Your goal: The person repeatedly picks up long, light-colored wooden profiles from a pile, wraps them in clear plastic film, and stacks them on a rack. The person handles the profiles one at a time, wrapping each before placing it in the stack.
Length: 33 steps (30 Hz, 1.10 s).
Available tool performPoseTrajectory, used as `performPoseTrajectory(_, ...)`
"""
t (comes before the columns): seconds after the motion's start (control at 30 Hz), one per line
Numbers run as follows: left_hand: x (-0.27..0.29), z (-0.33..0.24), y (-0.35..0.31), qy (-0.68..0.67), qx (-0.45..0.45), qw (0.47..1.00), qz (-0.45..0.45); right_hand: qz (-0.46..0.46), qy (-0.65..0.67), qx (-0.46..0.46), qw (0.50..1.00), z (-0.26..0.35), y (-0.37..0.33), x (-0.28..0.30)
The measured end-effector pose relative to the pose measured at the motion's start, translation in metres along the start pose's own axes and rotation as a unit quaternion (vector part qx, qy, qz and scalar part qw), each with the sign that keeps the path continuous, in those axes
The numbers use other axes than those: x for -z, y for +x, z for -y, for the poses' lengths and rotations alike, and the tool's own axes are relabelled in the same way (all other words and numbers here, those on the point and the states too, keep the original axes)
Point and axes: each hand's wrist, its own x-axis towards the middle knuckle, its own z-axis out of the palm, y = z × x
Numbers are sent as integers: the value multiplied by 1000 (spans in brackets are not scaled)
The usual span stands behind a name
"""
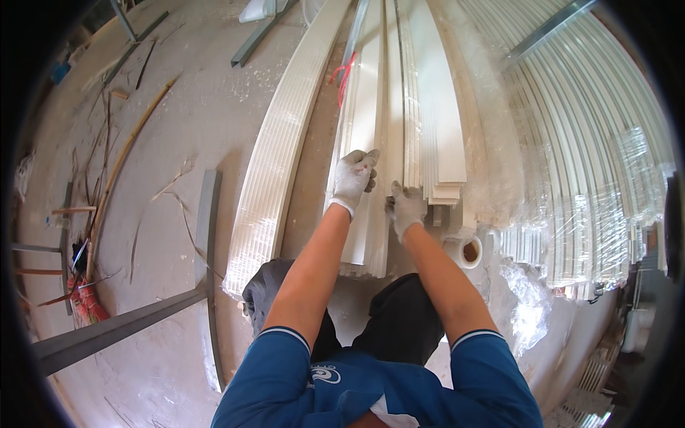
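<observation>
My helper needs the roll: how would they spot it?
Start at the big wrapped stack on the right. Between its near end and the person's gloved right hand is the roll. Its round white end with a brown core sets it apart from the long strips nearby.

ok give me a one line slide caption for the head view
Gloved left hand and right hand at long white strips, plastic-wrapped stack at right.

Bright, diffuse light — white panels [444, 114] nearly washed out, hard glare on crumpled film [526, 303] toward right edge of floor [207, 118]; fisheye bends lines — rim black.
</observation>
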Motion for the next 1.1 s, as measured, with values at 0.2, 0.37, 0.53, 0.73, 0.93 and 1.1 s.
performPoseTrajectory(0.2, 4, 6, 7, 4, -1, 1000, -28, -58, -60, 131, 988, -6, 4, -13)
performPoseTrajectory(0.37, 3, 11, 7, 21, -34, 999, -7, 12, -50, 67, 996, 28, -35, -30)
performPoseTrajectory(0.53, -18, -10, -1, -274, 48, 935, 222, 95, 83, 90, 988, 94, -78, -31)
performPoseTrajectory(0.73, -84, -57, -1, -8, 35, 964, 262, 106, 29, 111, 988, 174, -69, 47)
performPoseTrajectory(0.93, -124, -52, 3, 123, 49, 966, 221, 107, -35, 42, 993, 179, -34, 102)
performPoseTrajectory(1.1, -126, -38, 9, 109, 74, 962, 239, 155, -52, 25, 986, 162, -14, 118)
